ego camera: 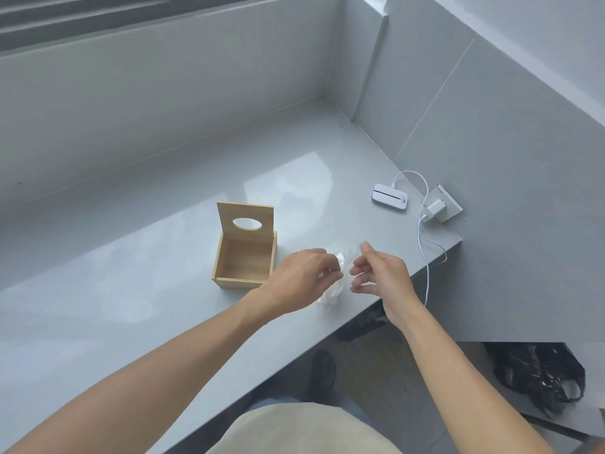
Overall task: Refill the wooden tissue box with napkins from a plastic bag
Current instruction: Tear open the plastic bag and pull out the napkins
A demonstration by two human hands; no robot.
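The wooden tissue box [244, 260] stands on the grey counter [131, 273] with its lid [245, 221] tipped up at the back; the lid has an oval slot and the inside looks empty. Just right of the box lies a clear plastic bag of white napkins [340, 273]. My left hand [301, 278] rests on the bag's left side with fingers closed on it. My right hand [379, 275] hovers at the bag's right side, fingers curled and apart, and it is unclear whether they pinch the thin plastic. Much of the bag is hidden by my hands.
A white power bank [389, 196] lies at the back right, joined by a white cable [425, 244] to a charger [437, 209] in a wall socket. The counter's front edge runs just below my hands. A black plastic bag [543, 378] sits on the floor at lower right.
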